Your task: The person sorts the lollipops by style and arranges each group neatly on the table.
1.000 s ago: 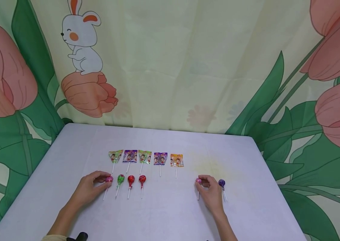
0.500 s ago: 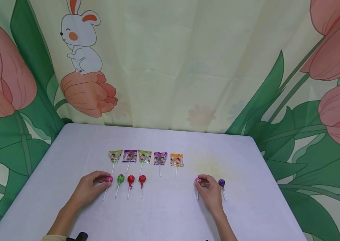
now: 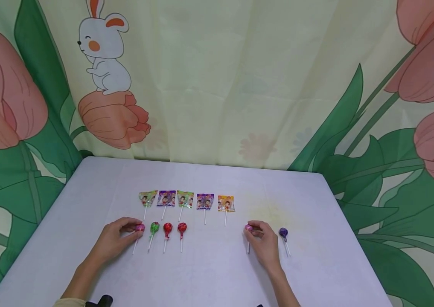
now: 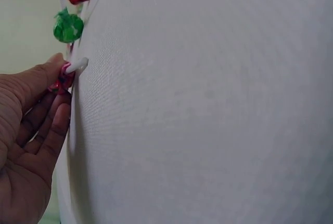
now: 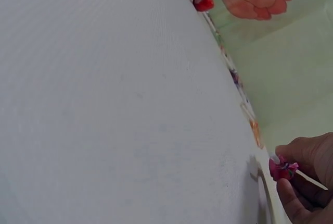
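Note:
My left hand (image 3: 116,238) pinches a pink lollipop (image 3: 140,228) by its wrapped head at the left end of the front row. Its white stick (image 4: 78,65) points toward the table's near side. Beside it lie a green lollipop (image 3: 154,227) and two red lollipops, the nearer red one (image 3: 167,228) and the farther red one (image 3: 182,228). Toward the right, my right hand (image 3: 264,243) holds another pink lollipop (image 5: 282,169) between thumb and fingertips, its stick hanging down. A purple lollipop (image 3: 283,233) lies just right of that hand.
Behind the front row lie several flat-packed lollipops, among them a green packet (image 3: 147,198), a purple packet (image 3: 205,201) and an orange packet (image 3: 226,203). The white-covered table (image 3: 209,277) ends at a printed curtain (image 3: 209,85) at the back.
My right hand has shifted a little to the left with the pink lollipop, away from the purple one. My left hand has stayed in place on its lollipop.

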Demonstrator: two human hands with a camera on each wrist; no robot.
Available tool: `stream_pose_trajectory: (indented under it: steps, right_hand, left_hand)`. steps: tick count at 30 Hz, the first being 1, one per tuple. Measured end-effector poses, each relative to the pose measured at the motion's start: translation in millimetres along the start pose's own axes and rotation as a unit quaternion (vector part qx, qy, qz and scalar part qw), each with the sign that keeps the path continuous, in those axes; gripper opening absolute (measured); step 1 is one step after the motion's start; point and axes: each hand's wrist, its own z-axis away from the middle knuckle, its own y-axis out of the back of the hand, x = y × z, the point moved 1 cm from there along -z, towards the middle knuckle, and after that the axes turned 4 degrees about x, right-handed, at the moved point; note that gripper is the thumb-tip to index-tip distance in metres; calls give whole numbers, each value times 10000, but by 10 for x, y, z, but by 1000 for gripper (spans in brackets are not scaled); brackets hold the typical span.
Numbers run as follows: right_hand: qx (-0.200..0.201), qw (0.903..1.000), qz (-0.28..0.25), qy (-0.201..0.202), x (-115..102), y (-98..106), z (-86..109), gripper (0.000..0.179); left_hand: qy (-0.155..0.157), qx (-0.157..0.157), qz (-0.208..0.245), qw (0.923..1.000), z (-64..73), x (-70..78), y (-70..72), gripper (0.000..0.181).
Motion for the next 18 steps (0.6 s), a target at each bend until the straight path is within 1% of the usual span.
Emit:
stream_pose_trajectory:
  steps: [6,10,13,18]
  right_hand:
    - [-30,10000,19,-4,-62,-64,22,27]
    - [-98,9998,-152,-45,-101,-99,24,27]
    - [-137,9996,-263,29,-129,-128,28,27]
    - [-238,9993,-287,47,-184,-197,46,28]
  left_hand:
    - [-2,-5,18,10000,-1,0,2,31]
    - [2,-17,41,10000,-4,1,2,31]
    - [15,-22,45,10000,-5,-5,-1,31]
    - [35,-6,37,10000,3,-17,-3,31]
